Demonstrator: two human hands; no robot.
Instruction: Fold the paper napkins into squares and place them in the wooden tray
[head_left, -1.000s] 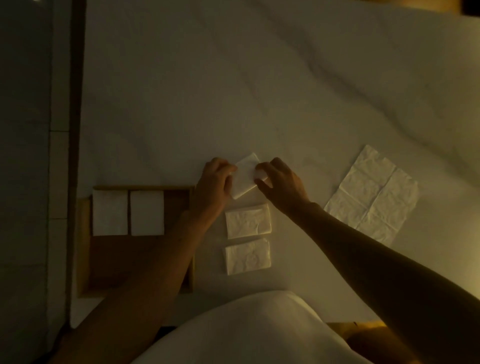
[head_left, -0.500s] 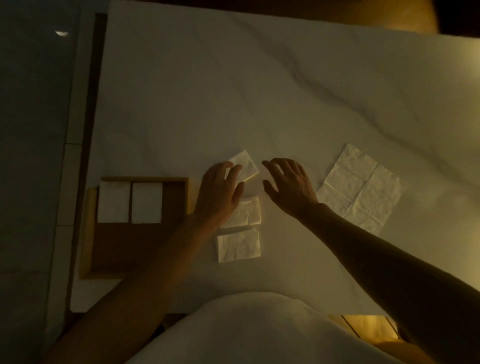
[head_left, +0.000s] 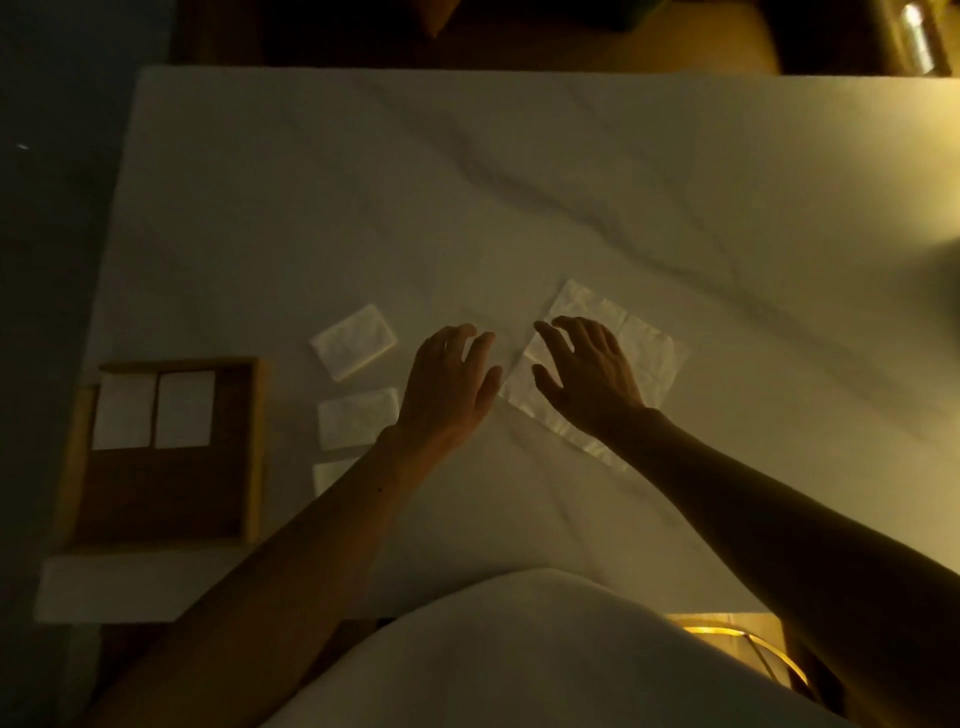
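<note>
1. Head view, what has changed: left hand (head_left: 447, 384) and right hand (head_left: 589, 374) gone from the small folded napkin (head_left: 355, 341) pinched between them a second ago; both now swung right, over the unfolded napkin (head_left: 644, 338). Folded piece left lying flat and tilted on the marble table (head_left: 363, 208), behind two other folded squares, the middle one (head_left: 357, 418) and the near one (head_left: 332, 475), the last half hidden by the left forearm.

2. Fingers: both hands spread and slack, gripping nothing. Right hand over the open sheet, left hand just at its left edge; cannot tell whether any fingertip touches the paper yet.

3. Meaning for the task, as a judgement: one fold finished and set aside, next sheet about to be started. Wooden tray (head_left: 257, 452) at the left holding only two white squares (head_left: 156, 408), side by side in its far half; near half bare. Three folded squares not yet moved in, so roughly midway.

4. Edges: tray hard by the table's left and near edges. Open sheet lying askew, corners toward the far and near sides, its near part covered by the right wrist.

5. Room for moving: wide bare marble beyond and to the right of the sheet, good for folding. Between sheet and tray, the row of folded squares in the path, easily brushed by a forearm.
</note>
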